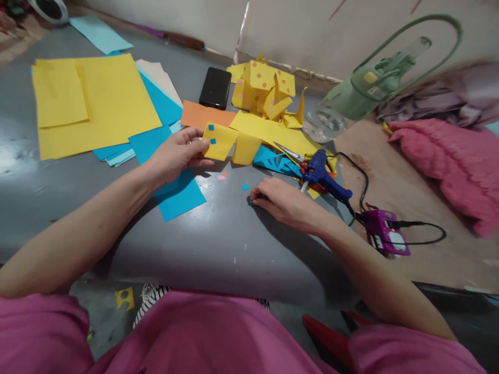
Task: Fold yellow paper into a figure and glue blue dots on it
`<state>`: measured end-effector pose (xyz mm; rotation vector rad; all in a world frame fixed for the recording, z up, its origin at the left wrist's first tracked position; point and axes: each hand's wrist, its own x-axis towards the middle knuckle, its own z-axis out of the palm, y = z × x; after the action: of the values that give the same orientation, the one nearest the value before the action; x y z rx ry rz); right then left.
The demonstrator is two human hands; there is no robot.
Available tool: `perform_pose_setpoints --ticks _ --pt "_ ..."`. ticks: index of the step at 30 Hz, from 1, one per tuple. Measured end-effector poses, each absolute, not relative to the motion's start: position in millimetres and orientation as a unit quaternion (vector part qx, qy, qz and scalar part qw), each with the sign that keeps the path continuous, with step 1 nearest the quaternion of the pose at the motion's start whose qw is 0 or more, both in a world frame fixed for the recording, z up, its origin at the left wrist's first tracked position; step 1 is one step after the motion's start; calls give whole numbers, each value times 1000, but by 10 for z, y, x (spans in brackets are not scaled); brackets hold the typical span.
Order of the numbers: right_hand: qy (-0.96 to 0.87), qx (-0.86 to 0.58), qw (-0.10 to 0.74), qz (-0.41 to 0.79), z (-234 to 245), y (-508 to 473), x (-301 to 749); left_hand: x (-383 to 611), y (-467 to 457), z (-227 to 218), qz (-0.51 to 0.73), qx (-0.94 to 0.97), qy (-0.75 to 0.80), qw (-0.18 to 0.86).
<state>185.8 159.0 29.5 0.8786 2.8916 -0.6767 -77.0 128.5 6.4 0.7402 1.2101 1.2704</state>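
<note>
My left hand (175, 156) grips a folded yellow paper piece (230, 143) that carries small blue squares. It holds the piece just above the grey floor (218, 244). My right hand (283, 200) rests on the floor with its fingertips pinched on a tiny blue paper square (250, 201). Another small blue square (245, 187) and a pink scrap (222, 177) lie between the two hands. A blue paper sheet (177, 195) lies under my left wrist.
Yellow sheets (93, 101) and blue ones are stacked at the left. A black phone (215, 87), orange paper (205, 115) and folded yellow pieces (265, 91) lie beyond. Scissors (290, 154), a blue glue gun (325, 176), a purple power strip (384, 232) and pink cloth (456, 166) sit right.
</note>
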Motion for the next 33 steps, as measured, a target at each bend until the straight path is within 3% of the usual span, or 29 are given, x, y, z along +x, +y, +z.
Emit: perform_pose_setpoints --ticks 6,9,21,33 --pt "916 308 -166 -194 345 1636 1463 -732 1274 90 539 319 516 584" --pt "918 294 -218 -150 299 1716 1210 -730 1267 101 536 322 510 590" --pt "931 292 -220 3 127 1793 1034 -729 1252 128 532 344 491 598" --pt "928 252 -272 37 99 1739 1111 -741 1260 117 544 347 478 597"
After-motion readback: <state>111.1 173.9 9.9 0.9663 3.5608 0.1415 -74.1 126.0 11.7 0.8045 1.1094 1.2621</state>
